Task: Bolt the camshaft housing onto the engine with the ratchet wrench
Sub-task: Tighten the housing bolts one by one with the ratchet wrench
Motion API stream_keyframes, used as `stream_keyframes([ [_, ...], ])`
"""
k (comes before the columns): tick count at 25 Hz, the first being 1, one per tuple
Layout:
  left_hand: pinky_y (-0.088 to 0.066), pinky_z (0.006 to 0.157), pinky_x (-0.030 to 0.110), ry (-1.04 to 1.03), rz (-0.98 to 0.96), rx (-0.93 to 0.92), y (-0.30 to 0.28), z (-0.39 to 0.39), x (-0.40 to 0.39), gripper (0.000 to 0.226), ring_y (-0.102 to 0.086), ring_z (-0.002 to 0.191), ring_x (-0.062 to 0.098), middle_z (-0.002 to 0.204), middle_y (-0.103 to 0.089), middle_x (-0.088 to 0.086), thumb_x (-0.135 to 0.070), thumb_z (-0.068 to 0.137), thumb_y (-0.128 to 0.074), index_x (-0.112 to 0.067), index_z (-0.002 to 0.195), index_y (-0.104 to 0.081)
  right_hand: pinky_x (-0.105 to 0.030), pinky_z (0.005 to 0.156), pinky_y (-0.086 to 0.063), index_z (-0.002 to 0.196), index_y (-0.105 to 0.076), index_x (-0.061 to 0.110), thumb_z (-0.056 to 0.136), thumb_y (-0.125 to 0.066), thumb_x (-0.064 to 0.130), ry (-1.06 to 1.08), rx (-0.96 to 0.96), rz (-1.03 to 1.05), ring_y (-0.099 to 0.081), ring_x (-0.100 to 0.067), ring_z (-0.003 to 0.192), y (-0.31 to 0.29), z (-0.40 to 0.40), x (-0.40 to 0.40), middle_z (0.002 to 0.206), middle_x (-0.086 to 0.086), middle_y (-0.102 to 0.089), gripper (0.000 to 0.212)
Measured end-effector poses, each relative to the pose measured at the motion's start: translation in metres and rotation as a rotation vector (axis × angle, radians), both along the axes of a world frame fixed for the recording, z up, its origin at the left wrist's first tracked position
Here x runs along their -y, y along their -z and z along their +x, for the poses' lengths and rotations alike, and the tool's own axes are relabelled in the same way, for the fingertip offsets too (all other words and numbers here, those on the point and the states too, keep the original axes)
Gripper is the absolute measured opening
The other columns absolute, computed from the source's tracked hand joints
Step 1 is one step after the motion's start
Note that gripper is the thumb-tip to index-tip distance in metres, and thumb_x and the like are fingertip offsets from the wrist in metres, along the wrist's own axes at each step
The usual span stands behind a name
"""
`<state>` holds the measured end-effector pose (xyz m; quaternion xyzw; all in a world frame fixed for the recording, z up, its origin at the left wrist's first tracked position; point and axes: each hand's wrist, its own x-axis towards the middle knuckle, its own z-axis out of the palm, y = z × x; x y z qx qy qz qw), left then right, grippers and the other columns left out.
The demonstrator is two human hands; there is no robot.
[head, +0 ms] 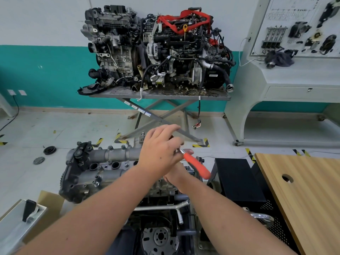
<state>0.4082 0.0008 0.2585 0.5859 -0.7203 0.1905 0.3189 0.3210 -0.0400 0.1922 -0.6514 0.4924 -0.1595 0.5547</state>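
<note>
Far left, bottom corner: one grey metal box (17, 223) with a black handle, cut off by the frame edge. On the floor (73, 126) beside it, two dark round discs (49, 150).

Left of centre, foreground: one engine (88, 181) on its stand, seen from above. The camshaft housing (114, 155) sits on top of it, grey cast metal; two open round bores are visible, with further ones hidden under the arms. Bolt heads too small to count.

Centre: two hands, crossed. The left hand (160, 150) reaches over the housing with fingers curled down around the head end of the ratchet wrench (196, 165); the socket and bolt beneath it are hidden. One wrench, orange handle angled down to the right. The right hand (176, 176) lies mostly under the left forearm; only a fingertip shows past the handle's upper end, so I cannot tell whether it grips.

Background centre: two more engines (156, 50) side by side on one scissor-leg table (160, 94), the right one draped with a red strap.

Right: one wooden table (303, 190) with one round hole, cut off at the frame; behind it, one white display board (303, 26) carrying parts, blurred.
</note>
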Motion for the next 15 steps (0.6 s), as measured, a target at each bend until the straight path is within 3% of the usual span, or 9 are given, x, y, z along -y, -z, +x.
stream_keyframes([
  [1, -0.039, 0.103, 0.040, 0.026, 0.027, -0.139, 0.009, -0.001, -0.006, 0.053, -0.053, 0.124, 0.025, 0.135, -0.059, 0.006, -0.060, 0.090, -0.047, -0.016, 0.099, -0.074, -0.023, 0.085, -0.054, 0.084, -0.048, 0.034, 0.106, -0.040, 0.018, 0.019, 0.072, 0.035, -0.061, -0.009, 0.085, -0.001, -0.002, -0.001, 0.097, 0.006, -0.057, 0.028],
  [2, -0.035, 0.108, 0.033, 0.075, 0.070, -0.308, 0.015, -0.005, -0.008, 0.052, -0.048, 0.131, 0.019, 0.143, -0.053, 0.005, -0.058, 0.094, -0.046, -0.017, 0.113, -0.071, -0.027, 0.086, -0.056, 0.089, -0.056, 0.023, 0.107, -0.037, 0.022, 0.033, 0.126, 0.056, -0.066, -0.013, 0.090, 0.000, -0.004, -0.001, 0.099, 0.000, -0.062, 0.026],
  [4, -0.037, 0.108, 0.022, 0.156, 0.126, -0.779, 0.020, -0.016, -0.009, 0.038, -0.048, 0.130, 0.006, 0.145, -0.052, 0.001, -0.045, 0.103, -0.041, -0.023, 0.125, -0.063, -0.048, 0.082, -0.056, 0.088, -0.060, -0.003, 0.104, -0.041, 0.024, 0.015, 0.144, 0.077, -0.066, -0.038, 0.091, 0.000, -0.003, 0.000, 0.091, -0.021, -0.068, 0.036],
  [5, -0.044, 0.102, 0.024, 0.138, 0.173, -1.132, 0.016, -0.023, -0.006, 0.032, -0.058, 0.119, 0.006, 0.138, -0.060, 0.002, -0.040, 0.104, -0.040, -0.028, 0.121, -0.065, -0.044, 0.067, -0.055, 0.078, -0.056, -0.006, 0.101, -0.042, 0.020, -0.017, 0.143, 0.077, -0.062, -0.039, 0.073, -0.001, -0.003, 0.000, 0.075, -0.021, -0.066, 0.037],
  [6, -0.051, 0.091, 0.029, 0.113, 0.245, -1.481, 0.008, -0.029, -0.003, 0.031, -0.067, 0.104, 0.010, 0.126, -0.068, 0.006, -0.041, 0.104, -0.040, -0.030, 0.111, -0.068, -0.031, 0.050, -0.047, 0.067, -0.048, -0.001, 0.100, -0.041, 0.013, -0.018, 0.139, 0.094, -0.054, -0.027, 0.052, -0.002, -0.002, -0.001, 0.056, -0.011, -0.058, 0.037],
  [7, -0.054, 0.081, 0.031, 0.095, 0.285, -1.713, 0.003, -0.031, -0.002, 0.037, -0.071, 0.091, 0.015, 0.111, -0.074, 0.008, -0.046, 0.104, -0.039, -0.030, 0.102, -0.072, -0.022, 0.042, -0.035, 0.063, -0.042, 0.007, 0.100, -0.038, 0.007, -0.029, 0.118, 0.100, -0.043, -0.014, 0.040, -0.002, -0.003, -0.001, 0.044, 0.000, -0.047, 0.038],
  [8, -0.054, 0.074, 0.033, 0.098, 0.310, -1.826, 0.001, -0.030, 0.000, 0.044, -0.072, 0.083, 0.018, 0.098, -0.076, 0.009, -0.049, 0.103, -0.038, -0.027, 0.095, -0.075, -0.019, 0.038, -0.026, 0.062, -0.038, 0.012, 0.101, -0.035, 0.003, -0.029, 0.108, 0.101, -0.033, -0.007, 0.035, -0.001, -0.003, -0.001, 0.041, 0.005, -0.039, 0.040],
  [11, -0.050, 0.069, 0.035, 0.064, 0.431, -1.918, -0.012, -0.016, 0.005, 0.042, -0.070, 0.069, 0.022, 0.075, -0.072, 0.009, -0.043, 0.103, -0.043, -0.014, 0.090, -0.069, -0.026, 0.048, -0.024, 0.061, -0.034, 0.015, 0.097, -0.034, 0.007, -0.016, 0.058, 0.091, -0.029, -0.013, 0.043, -0.001, -0.002, 0.000, 0.049, -0.002, -0.035, 0.037],
  [15, -0.058, 0.074, 0.038, -0.129, 0.734, -1.635, -0.040, -0.006, 0.018, 0.024, -0.073, 0.066, 0.022, 0.065, -0.070, 0.004, -0.027, 0.100, -0.042, -0.008, 0.096, -0.056, -0.031, 0.058, -0.031, 0.053, -0.035, 0.018, 0.101, -0.046, 0.037, -0.042, 0.014, 0.038, -0.032, -0.017, 0.049, 0.000, -0.002, 0.002, 0.046, 0.001, -0.038, 0.052],
])
